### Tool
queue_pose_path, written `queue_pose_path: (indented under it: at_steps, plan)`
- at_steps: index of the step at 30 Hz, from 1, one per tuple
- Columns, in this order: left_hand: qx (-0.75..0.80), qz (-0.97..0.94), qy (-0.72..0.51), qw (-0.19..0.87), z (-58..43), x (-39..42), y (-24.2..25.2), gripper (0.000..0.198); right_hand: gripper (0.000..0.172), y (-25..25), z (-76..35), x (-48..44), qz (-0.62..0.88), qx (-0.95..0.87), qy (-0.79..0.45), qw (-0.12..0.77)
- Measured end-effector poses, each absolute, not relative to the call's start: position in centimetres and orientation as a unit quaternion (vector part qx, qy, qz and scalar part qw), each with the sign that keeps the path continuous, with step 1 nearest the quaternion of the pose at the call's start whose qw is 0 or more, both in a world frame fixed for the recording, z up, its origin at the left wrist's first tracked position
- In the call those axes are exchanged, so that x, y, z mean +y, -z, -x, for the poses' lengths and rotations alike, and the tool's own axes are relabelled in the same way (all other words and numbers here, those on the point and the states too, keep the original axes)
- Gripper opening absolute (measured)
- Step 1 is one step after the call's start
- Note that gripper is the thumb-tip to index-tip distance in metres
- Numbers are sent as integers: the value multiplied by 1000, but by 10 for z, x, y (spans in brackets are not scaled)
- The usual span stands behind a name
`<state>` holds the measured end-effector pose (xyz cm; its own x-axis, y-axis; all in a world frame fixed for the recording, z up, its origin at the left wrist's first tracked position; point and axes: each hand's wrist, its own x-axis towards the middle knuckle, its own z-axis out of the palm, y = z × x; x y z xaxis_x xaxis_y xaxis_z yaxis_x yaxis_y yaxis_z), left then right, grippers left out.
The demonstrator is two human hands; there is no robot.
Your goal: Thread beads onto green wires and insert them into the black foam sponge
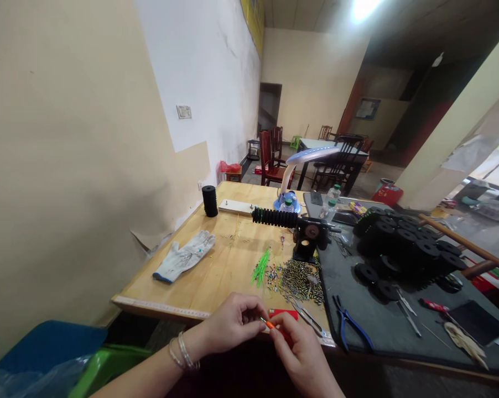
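Observation:
Both of my hands meet at the near edge of a wooden workbench [216, 276]. My left hand [233, 323] is curled, its fingertips pinching a small orange piece [269, 324]. My right hand [301, 354] is closed on the same orange piece from the other side. A red flat item [283, 313] lies on the bench just behind my fingers. A pile of small dark metal parts [301, 275] and a bunch of thin green sticks [261, 267] lie a little farther back.
A white work glove [185, 257] lies at the left. A black ribbed roller on a stand [291, 222], a desk lamp [293, 182], blue-handled pliers [349, 323], scissors [310, 319] and stacked black foam discs [407, 243] fill the right side. Chairs and a table stand beyond.

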<state>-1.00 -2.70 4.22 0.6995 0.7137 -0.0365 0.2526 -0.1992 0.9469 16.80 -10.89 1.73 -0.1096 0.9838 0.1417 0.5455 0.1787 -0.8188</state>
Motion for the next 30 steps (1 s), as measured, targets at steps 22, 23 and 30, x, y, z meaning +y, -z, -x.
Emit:
queue_pose_path:
  at_steps: [22, 23, 30]
  plan:
    - [380, -606, -285, 638, 22, -22, -14, 24, 38, 40, -141, -101, 556, -470, -454, 513]
    - [385, -604, -289, 636, 23, -21, -12, 25, 36, 42, -140, -98, 576, -479, -417, 514]
    - [415, -625, -319, 579, 32, -20, -9, 24, 30, 57, -123, -66, 645, -659, -90, 378]
